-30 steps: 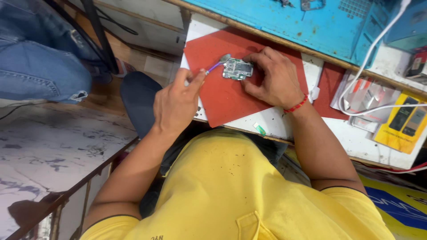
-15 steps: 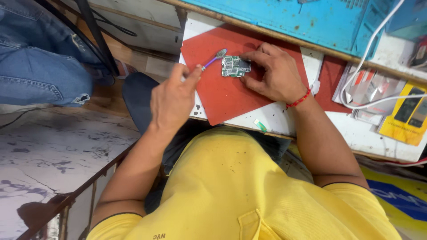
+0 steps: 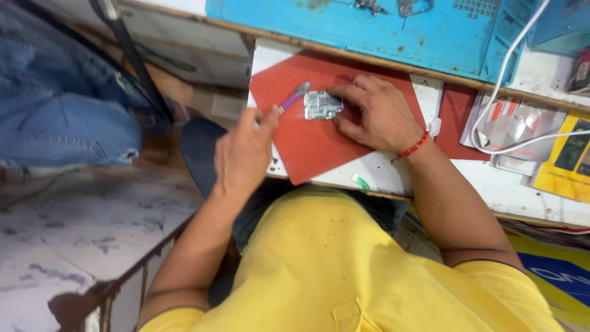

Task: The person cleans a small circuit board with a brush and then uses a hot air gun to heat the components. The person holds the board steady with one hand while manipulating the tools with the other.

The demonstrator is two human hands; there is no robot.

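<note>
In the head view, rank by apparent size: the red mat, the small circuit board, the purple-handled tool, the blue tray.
1. blue tray, partly cut off by the frame
2. red mat
3. circuit board and purple-handled tool: too close to rank

Right edge of the worktop (image 3: 510,197): a flat yellow rectangular package (image 3: 562,161) with a dark window panel, beside clear plastic blister packs (image 3: 513,132) lying under a white cable (image 3: 510,74).
</note>
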